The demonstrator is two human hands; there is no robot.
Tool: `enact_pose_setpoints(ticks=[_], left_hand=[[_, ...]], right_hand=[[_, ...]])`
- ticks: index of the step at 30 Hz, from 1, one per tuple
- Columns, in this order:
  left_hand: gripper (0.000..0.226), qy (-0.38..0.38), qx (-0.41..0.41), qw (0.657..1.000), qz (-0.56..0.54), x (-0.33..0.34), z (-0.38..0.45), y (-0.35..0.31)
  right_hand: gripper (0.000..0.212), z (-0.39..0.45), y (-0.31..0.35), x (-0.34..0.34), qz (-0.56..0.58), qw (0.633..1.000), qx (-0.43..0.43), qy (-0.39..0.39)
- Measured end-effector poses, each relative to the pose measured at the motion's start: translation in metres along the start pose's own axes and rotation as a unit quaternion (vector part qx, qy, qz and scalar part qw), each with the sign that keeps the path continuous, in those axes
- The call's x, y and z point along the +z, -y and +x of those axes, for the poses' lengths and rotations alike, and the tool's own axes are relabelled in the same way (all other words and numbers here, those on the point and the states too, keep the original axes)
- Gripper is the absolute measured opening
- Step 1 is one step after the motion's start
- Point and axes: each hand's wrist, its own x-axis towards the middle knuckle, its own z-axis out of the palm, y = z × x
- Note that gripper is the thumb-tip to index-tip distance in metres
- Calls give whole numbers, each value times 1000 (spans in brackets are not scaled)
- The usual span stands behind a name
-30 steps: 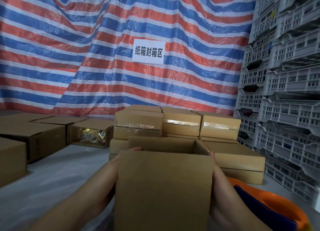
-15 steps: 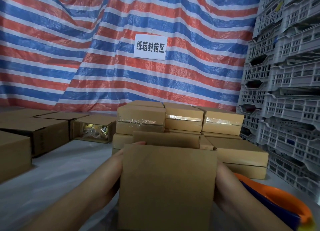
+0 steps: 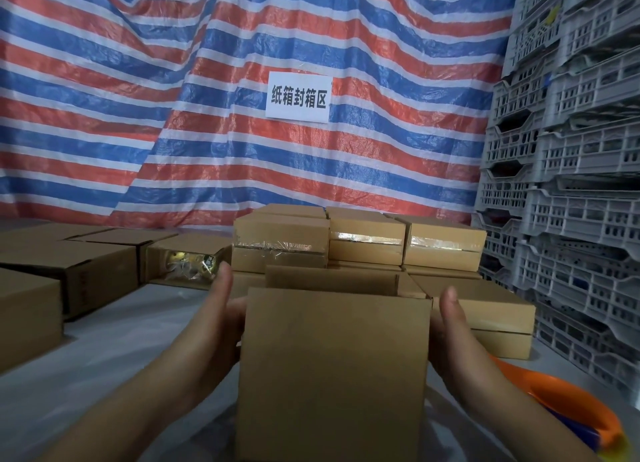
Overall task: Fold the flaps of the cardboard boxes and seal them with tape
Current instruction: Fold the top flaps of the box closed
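Observation:
An unsealed cardboard box [image 3: 332, 375] stands right in front of me, its near flap raised toward the camera and its far flap [image 3: 329, 278] upright behind. My left hand [image 3: 221, 312] lies against the box's left side with the thumb pointing up and off the cardboard. My right hand [image 3: 450, 323] lies against the right side, thumb also straight up. The near flap hides the fingers of both hands. An orange tape dispenser [image 3: 575, 406] lies on the white sheet at the lower right.
Taped boxes [image 3: 367, 243] are stacked just behind the one I hold. Larger open boxes [image 3: 97, 267] sit to the left, one showing packets [image 3: 188, 262] inside. Grey plastic crates [image 3: 571, 191] form a wall on the right. A striped tarp with a white sign [image 3: 298, 96] hangs behind.
Both thumbs have lifted off the box's edges and now point straight up. The box sits slightly lower and farther from me in the view.

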Motion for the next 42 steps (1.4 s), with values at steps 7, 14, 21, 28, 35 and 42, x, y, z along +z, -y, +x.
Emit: enact_pose_setpoints(ticks=[7,14,21,28,35,42], left_hand=[[49,-20,7,999,38,-5,0,6],[32,-125,9,992,-2,6,1,6],[76,-96,90,991,37,2,4,6],[62,-142,125,972,142,-2,1,5],[19,-142,120,961,205,0,0,3],[17,-129,139,918,347,0,-1,-13]], right_hand=[[65,-3,2,-4,-70,994,-78,31],[34,6,-4,-2,69,995,-63,-46],[96,8,-3,-5,104,992,-69,15],[81,9,-3,-5,85,984,-153,3],[55,12,-8,-3,70,984,-160,-19],[29,12,-10,-2,62,986,-149,-37]])
